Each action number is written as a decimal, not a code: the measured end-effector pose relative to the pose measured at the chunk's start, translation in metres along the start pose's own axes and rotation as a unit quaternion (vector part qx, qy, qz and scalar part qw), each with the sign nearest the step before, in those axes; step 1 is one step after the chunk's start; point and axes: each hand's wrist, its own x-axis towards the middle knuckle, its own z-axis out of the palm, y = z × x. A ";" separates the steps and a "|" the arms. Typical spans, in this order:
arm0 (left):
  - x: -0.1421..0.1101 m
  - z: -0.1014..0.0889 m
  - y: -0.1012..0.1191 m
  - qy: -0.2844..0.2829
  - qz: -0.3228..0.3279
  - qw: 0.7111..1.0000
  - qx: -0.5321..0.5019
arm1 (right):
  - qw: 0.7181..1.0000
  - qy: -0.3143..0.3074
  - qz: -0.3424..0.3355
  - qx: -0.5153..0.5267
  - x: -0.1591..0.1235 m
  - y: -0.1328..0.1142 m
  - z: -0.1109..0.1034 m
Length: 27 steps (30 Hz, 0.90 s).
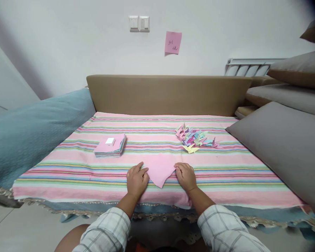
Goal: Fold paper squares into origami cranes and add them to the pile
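Observation:
A pink sheet of paper [159, 170] lies flat on the striped cloth [68, 171] near the front edge, one corner pointing toward me. My left hand [137, 180] pinches its left corner with curled fingers. My right hand [186, 176] pinches its right corner the same way. A stack of coloured paper squares [115, 148] with a small white block [110, 141] on top sits to the left. A heap of folded paper cranes [195, 138] in several pastel colours lies behind and to the right.
A blue blanket [34, 129] is piled at the left. Grey cushions [286, 140] lean at the right. A tan sofa back [168, 94] runs behind the cloth. On the wall hang a pink note [173, 42] and light switches [139, 23].

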 end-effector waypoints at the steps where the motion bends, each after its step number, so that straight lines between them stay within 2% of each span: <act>1: 0.000 -0.001 0.000 0.000 0.007 1.000 -0.002 | 1.000 0.000 0.000 0.001 0.000 -0.002 -0.001; 8: -0.005 -0.008 0.000 -0.001 0.099 0.994 -0.039 | 1.000 -0.001 0.006 -0.008 0.001 -0.006 -0.004; 15: -0.016 -0.014 0.007 -0.090 0.244 0.965 -0.035 | 1.000 0.000 -0.006 -0.018 0.001 -0.002 0.000; 22: -0.013 -0.011 0.003 -0.101 0.240 0.965 -0.030 | 1.000 0.002 -0.016 -0.004 0.001 -0.001 0.000; 27: -0.013 -0.004 -0.002 -0.053 0.204 0.976 -0.047 | 1.000 0.000 -0.019 0.007 0.001 -0.002 0.000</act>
